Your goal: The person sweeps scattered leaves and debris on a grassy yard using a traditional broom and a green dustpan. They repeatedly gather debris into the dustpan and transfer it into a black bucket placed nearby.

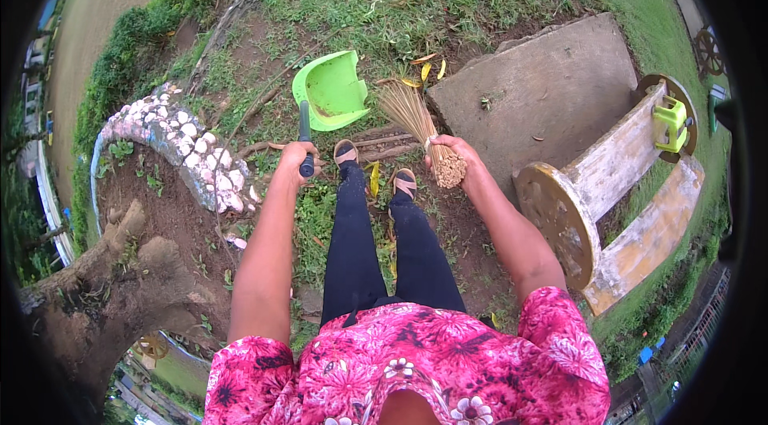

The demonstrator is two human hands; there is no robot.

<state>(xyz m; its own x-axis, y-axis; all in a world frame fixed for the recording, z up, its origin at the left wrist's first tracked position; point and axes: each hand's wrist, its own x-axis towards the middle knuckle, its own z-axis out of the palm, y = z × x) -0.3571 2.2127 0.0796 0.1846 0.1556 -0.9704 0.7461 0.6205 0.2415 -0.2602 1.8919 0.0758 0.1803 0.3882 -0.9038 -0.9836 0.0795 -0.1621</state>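
My left hand (295,162) grips the dark handle (305,131) of a bright green plastic dustpan (333,89). The pan's open side faces right, and bits of dirt lie inside it. In my right hand (459,161) is a stick broom (411,116), a bundle of thin stiff sticks held by its bound butt end. Its tips fan out up and left, between the dustpan and some yellow leaves (425,71). Broom and dustpan are apart. Whether the broom's tips touch the ground I cannot tell.
To the right lies a concrete slab (540,83), with a weathered bench (618,155) beside it bearing a green plastic object (671,124). On the left, a whitish stone border (192,137) curves around a tree trunk (114,299). Exposed roots (384,142) cross the soil before my feet.
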